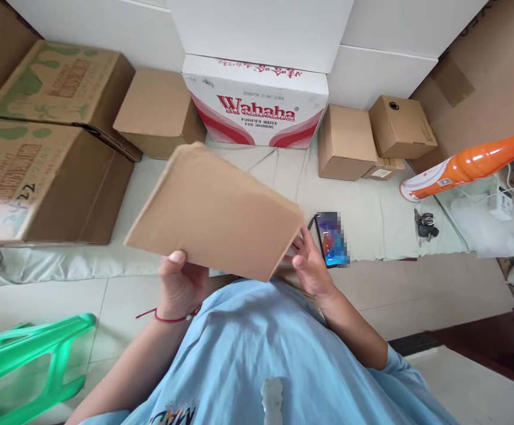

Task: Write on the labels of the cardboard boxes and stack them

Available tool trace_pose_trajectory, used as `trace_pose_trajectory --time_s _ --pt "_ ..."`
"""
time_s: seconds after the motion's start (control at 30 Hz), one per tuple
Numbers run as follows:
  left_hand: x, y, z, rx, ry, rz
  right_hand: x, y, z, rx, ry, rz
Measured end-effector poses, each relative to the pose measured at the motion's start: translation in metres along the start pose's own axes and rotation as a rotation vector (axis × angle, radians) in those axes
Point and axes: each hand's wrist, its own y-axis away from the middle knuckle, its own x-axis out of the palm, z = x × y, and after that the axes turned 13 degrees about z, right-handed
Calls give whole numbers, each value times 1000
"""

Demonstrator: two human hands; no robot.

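A flat, plain brown piece of folded cardboard (221, 218) is held up in front of me, tilted, above the cloth-covered surface's near edge. My left hand (181, 277) grips its lower left edge, thumb on top and the other fingers hidden underneath. Close by the right corner, my right hand (310, 262) has its fingers apart, some partly behind the cardboard; whether they touch it I cannot tell. Just beyond that hand lies a phone (331, 239) with its screen lit.
Several boxes line the back, among them a Wahaha carton (261, 109) and coconut cartons (57, 82) at left. An orange bottle (469, 165), keys (425, 226) and plastic wrap (487, 224) are on the right. A green stool (57, 354) stands on the floor at lower left.
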Motion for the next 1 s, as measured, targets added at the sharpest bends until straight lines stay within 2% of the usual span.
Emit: trace_pose_trajectory --time_s 0.03,0.1,0.2,0.27,0.37,0.43,0.5,0.57,0.63,0.73,0.9,1.0 --pt "6 1 4 -24 -18 61 -6 7 2 -15 -80 16" --pt "19 1 13 -64 -64 220 -16 23 3 -53 -157 -33" --pt "44 -1 23 -70 -132 487 -32 44 3 -90 -200 -238" --pt "62 -3 26 -98 -120 623 -44 53 6 -121 -235 -388" --pt "82 -7 25 -233 -98 720 -70 60 22 -225 -278 -625" --pt "86 -8 25 -306 -126 731 -94 63 39 -294 -290 -742" --pt "80 -9 26 -346 -156 715 -123 66 57 -275 -308 -800" --pt "67 -10 27 -390 -170 650 -153 69 70 -194 -322 -885" --pt "50 -10 29 -438 -180 536 -181 71 78 -110 -336 -974" --pt "23 -10 28 -465 -194 345 -210 71 85 -33 -366 -1003" --pt "-15 -14 25 -343 -202 104 -229 65 92 -23 -339 -988" --pt "-33 -39 26 -154 -355 -1 -228 70 86 -14 -203 -1038"
